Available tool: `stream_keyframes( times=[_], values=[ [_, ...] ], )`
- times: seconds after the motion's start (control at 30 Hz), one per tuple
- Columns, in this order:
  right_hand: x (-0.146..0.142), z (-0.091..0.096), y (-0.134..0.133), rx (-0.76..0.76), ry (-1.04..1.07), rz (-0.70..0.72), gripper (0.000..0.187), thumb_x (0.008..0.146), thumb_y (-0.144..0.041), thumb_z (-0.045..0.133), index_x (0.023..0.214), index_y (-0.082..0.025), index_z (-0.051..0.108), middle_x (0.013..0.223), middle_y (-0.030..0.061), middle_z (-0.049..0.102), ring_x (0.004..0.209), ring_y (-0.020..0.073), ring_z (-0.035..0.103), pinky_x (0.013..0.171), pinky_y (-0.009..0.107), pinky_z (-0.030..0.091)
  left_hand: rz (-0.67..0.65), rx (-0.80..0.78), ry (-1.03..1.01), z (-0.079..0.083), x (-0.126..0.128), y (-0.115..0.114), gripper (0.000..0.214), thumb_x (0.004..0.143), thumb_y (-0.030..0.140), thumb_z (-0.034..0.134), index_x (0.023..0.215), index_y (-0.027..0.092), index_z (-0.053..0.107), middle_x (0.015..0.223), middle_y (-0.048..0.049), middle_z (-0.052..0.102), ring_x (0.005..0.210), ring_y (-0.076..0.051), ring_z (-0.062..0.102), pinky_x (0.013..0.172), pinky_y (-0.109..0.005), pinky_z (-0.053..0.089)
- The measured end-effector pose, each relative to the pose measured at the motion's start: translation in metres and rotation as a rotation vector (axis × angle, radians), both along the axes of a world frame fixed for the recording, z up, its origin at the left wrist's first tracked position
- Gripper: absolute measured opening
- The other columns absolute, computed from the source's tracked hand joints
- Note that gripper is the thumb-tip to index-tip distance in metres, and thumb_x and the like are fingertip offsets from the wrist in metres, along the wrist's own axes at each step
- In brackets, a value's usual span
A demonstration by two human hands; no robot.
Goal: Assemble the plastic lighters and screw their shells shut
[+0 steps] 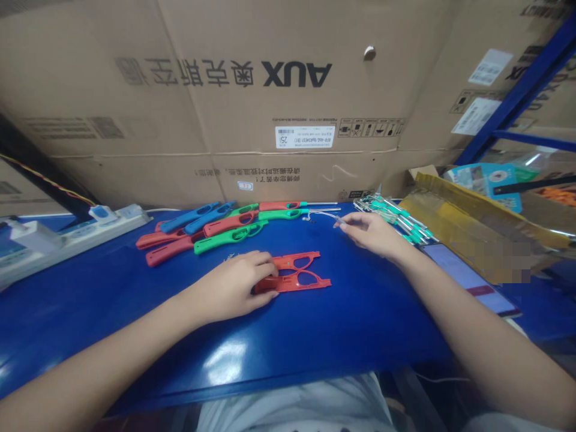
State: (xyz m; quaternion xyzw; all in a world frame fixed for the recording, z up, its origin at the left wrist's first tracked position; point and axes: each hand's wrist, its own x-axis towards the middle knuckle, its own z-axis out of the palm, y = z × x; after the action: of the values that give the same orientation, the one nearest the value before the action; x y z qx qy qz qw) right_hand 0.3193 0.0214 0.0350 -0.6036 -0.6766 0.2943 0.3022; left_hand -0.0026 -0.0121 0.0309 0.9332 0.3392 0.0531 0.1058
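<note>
On the glossy blue desk (342, 342), our left hand (236, 285) has its grip curled over the left ends of two red plastic casing halves with looped openings (310, 283), which lie side by side, one nearer us, near the middle. To their far right, our right hand (378, 234) has its grip pinched on a small translucent piece with thin white wires (321, 213) trailing left. Red, green and blue plastic handles (216, 242) lie heaped at the far left, and green-and-silver slender rods (400, 217) lie just beyond our right hand.
</note>
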Motion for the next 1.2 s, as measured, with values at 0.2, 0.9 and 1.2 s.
stream_keyframes(
  times=[0.2,0.9,1.2],
  values=[
    [-0.017,0.007,-0.019,-0.196,0.43,0.303,0.039,0.084,-0.046,0.072,0.107,-0.014,0.072,0.07,-0.0022,0.053,0.056,0.0087,0.049,0.051,0.023,0.041,0.16,0.121,-0.203,0.013,0.005,-0.017,0.056,0.09,0.044,0.067,0.14,0.026,0.048,0.142,-0.0097,0.052,0.131,-0.03,0.051,0.11,-0.047,0.046],
    [-0.017,0.001,-0.023,-0.455,0.215,0.519,0.037,0.086,-0.05,0.071,0.098,-0.019,0.054,0.068,-0.006,0.054,0.052,0.0065,0.05,0.043,0.017,0.045,0.157,0.055,-0.558,-0.02,0.015,-0.015,0.036,0.094,0.024,0.065,0.129,0.024,0.061,0.102,-0.0007,0.075,0.088,-0.015,0.072,0.087,-0.028,0.059],
    [-0.017,-0.002,-0.022,-0.476,0.083,0.601,0.035,0.091,-0.051,0.064,0.103,-0.018,0.062,0.075,-0.0015,0.059,0.057,0.0087,0.055,0.048,0.02,0.049,0.109,0.153,-0.574,-0.019,0.014,-0.016,0.024,0.096,0.026,0.065,0.121,0.022,0.068,0.108,-0.002,0.076,0.085,-0.012,0.07,0.081,-0.022,0.055]
  ],
)
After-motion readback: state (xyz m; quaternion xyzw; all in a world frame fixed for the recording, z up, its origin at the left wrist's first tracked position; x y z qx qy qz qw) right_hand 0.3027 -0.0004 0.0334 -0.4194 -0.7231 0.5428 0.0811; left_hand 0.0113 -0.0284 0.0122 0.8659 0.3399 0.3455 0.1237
